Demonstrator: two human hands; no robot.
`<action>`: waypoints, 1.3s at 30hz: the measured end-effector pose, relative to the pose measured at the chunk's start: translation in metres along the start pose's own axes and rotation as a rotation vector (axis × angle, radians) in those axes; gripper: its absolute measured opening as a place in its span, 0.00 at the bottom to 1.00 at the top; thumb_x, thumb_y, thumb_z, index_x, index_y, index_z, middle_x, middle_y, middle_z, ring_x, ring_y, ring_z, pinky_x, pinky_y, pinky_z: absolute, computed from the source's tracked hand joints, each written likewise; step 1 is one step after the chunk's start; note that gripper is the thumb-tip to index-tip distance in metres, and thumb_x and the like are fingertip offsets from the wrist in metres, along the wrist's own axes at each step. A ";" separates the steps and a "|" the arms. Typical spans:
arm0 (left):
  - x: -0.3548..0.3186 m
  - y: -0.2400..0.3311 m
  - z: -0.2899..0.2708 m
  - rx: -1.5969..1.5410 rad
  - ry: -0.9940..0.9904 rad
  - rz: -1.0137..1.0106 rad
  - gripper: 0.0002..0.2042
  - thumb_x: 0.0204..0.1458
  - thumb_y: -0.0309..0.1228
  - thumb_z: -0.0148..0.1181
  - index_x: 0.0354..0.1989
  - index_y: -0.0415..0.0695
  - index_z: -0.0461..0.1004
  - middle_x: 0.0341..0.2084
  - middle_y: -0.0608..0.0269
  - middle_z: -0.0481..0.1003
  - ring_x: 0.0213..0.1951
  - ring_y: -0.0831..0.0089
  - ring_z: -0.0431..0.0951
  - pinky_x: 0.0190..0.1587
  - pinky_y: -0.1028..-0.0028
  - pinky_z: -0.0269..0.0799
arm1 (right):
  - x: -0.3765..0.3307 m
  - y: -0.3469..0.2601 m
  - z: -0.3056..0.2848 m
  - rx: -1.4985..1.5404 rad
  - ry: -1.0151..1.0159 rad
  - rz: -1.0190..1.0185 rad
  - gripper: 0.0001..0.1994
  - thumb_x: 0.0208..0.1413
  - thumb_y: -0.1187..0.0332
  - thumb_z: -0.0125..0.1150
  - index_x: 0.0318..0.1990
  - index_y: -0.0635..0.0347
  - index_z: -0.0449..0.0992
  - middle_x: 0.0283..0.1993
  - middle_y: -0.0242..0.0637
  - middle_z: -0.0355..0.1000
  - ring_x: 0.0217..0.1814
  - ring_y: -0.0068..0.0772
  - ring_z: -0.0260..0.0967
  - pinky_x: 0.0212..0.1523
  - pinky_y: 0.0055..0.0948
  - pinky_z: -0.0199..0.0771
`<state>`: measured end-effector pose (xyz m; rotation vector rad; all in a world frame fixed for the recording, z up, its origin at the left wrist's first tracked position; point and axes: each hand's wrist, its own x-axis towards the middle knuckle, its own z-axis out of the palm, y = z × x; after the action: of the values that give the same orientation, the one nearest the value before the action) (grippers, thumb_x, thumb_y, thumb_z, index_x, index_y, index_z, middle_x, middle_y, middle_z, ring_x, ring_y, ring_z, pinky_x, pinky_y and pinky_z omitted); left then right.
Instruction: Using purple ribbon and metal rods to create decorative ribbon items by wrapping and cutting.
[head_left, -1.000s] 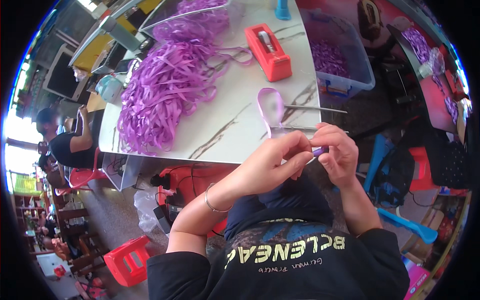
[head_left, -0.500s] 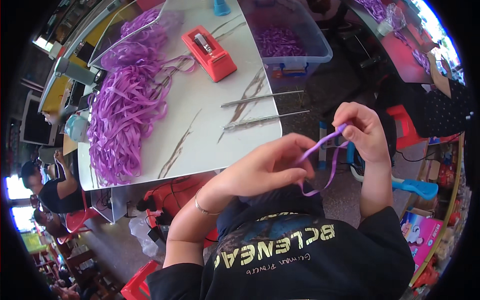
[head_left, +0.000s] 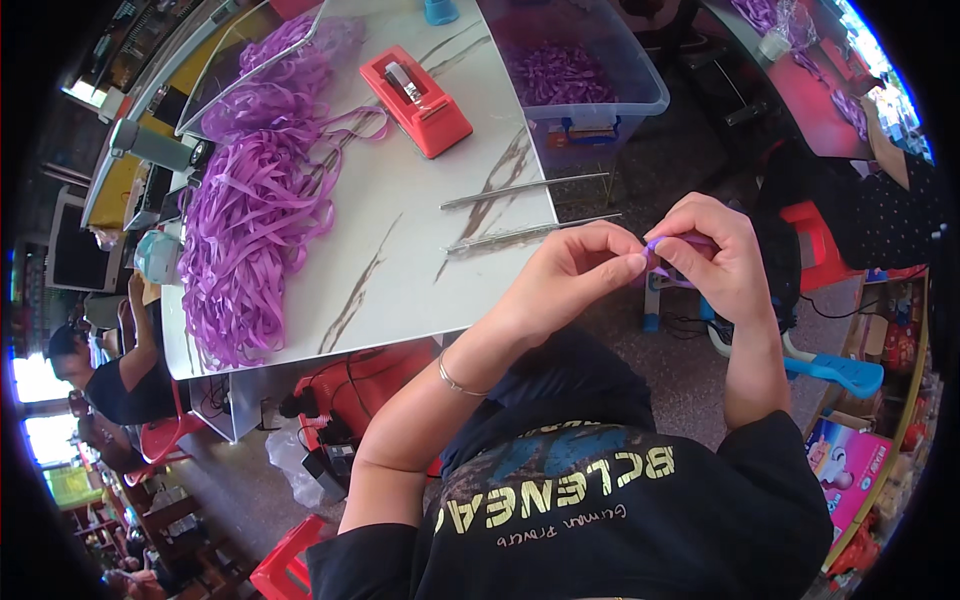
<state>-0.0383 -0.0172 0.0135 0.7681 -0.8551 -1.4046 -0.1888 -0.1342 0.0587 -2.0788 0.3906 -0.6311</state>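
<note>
Both hands meet off the table's near right corner, around a narrow purple ribbon point(head_left: 655, 244). My left hand point(head_left: 590, 270) pinches it between thumb and forefinger at its left side. Curled close beside it, my right hand point(head_left: 712, 250) grips the ribbon too, with thumb and forefinger pressed together. Most of the ribbon is hidden by the fingers. A big heap of purple ribbons point(head_left: 245, 240) covers the table's left part. Two thin metal rods point(head_left: 525, 190) stick out over the table's right edge, near my left hand.
On the white marbled table point(head_left: 370, 270) stands a red tape dispenser point(head_left: 416, 100). Beyond the right edge, a clear plastic bin point(head_left: 640, 100) holds purple pieces. A grey-green bottle point(head_left: 150, 145) is at far left. Red stools point(head_left: 820, 245) and other people point(head_left: 120, 375) are around.
My left hand has moved right and up to meet my right hand, and its fingers have closed on the ribbon. The ribbon's hanging loop has mostly gone from sight.
</note>
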 end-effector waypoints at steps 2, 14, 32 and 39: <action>0.004 -0.004 0.000 -0.018 0.023 0.003 0.07 0.53 0.29 0.54 0.33 0.38 0.72 0.32 0.67 0.70 0.37 0.82 0.68 0.43 0.80 0.64 | -0.001 0.004 -0.002 0.104 -0.050 0.025 0.05 0.49 0.72 0.60 0.30 0.64 0.74 0.26 0.30 0.67 0.26 0.14 0.61 0.25 0.14 0.58; 0.009 -0.006 -0.001 0.052 0.240 0.005 0.06 0.52 0.30 0.56 0.30 0.40 0.73 0.31 0.67 0.70 0.35 0.81 0.69 0.42 0.79 0.64 | -0.022 0.007 0.037 0.513 -0.129 0.458 0.09 0.57 0.69 0.48 0.40 0.64 0.69 0.32 0.29 0.69 0.30 0.16 0.68 0.26 0.14 0.63; 0.015 -0.005 -0.005 -0.013 0.129 0.003 0.07 0.55 0.31 0.50 0.32 0.41 0.71 0.34 0.66 0.73 0.37 0.80 0.69 0.44 0.77 0.64 | -0.028 0.015 0.036 0.540 -0.121 0.315 0.11 0.57 0.68 0.49 0.44 0.64 0.71 0.38 0.31 0.71 0.24 0.14 0.62 0.25 0.14 0.62; 0.016 -0.001 -0.008 -0.319 0.207 0.097 0.06 0.58 0.32 0.44 0.34 0.45 0.65 0.32 0.57 0.75 0.34 0.73 0.74 0.41 0.73 0.70 | -0.061 0.019 0.054 0.505 -0.311 0.521 0.08 0.57 0.68 0.49 0.37 0.63 0.72 0.35 0.35 0.74 0.34 0.21 0.72 0.28 0.17 0.68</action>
<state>-0.0328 -0.0334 0.0094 0.6053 -0.4861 -1.3085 -0.2091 -0.0781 0.0000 -1.4727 0.5060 -0.0726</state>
